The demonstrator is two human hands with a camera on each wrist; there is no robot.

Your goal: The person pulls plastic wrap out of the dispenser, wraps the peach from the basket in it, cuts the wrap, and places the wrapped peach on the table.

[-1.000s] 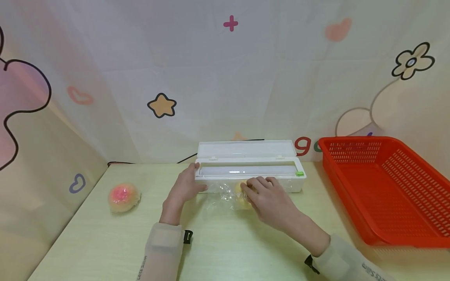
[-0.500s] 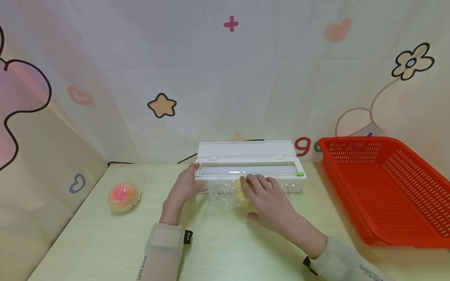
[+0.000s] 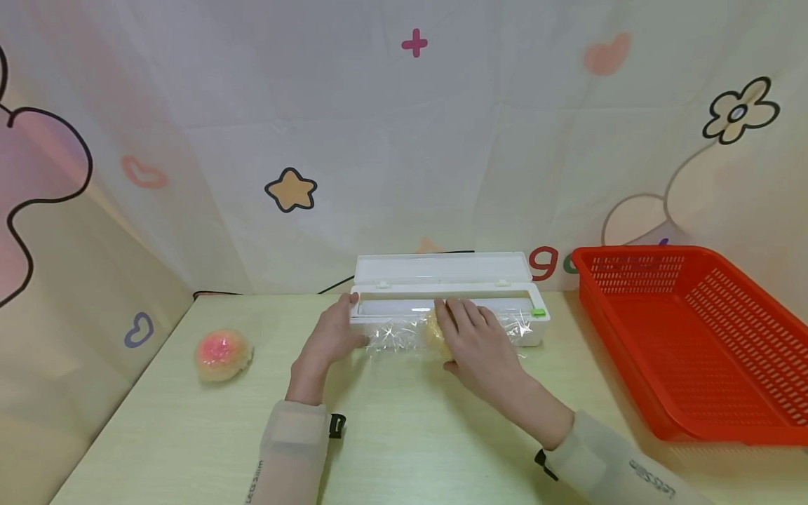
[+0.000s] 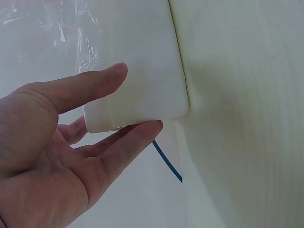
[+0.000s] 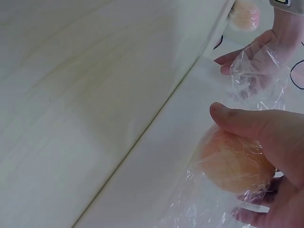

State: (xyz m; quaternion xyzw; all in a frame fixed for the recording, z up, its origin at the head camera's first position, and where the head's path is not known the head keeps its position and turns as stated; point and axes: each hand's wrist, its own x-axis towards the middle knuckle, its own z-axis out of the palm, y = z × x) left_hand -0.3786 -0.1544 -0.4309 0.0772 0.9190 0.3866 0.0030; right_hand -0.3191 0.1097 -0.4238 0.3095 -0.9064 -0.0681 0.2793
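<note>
A white cling film dispenser (image 3: 454, 290) lies on the table with its lid up and a film roll inside. My left hand (image 3: 330, 335) grips its left end; in the left wrist view the thumb (image 4: 95, 86) lies on the front face and the fingers touch the end. My right hand (image 3: 482, 351) holds a round, yellowish-orange, peach-like fruit (image 5: 232, 161) in front of the dispenser. Clear cling film (image 3: 394, 335) covers this fruit and spreads out crinkled on both sides, along the dispenser's front edge. The fruit's far side is hidden by the hand.
A second peach-like fruit (image 3: 222, 355), pink on top and wrapped in film, sits at the table's left. A red plastic basket (image 3: 675, 414) stands at the right. A patterned curtain (image 3: 379, 140) hangs behind. A green slider (image 3: 538, 312) marks the dispenser's right end.
My right hand has moved the fruit up and away from me, toward the dispenser's top edge. The loose film has drawn up with it. My left hand stays in place.
</note>
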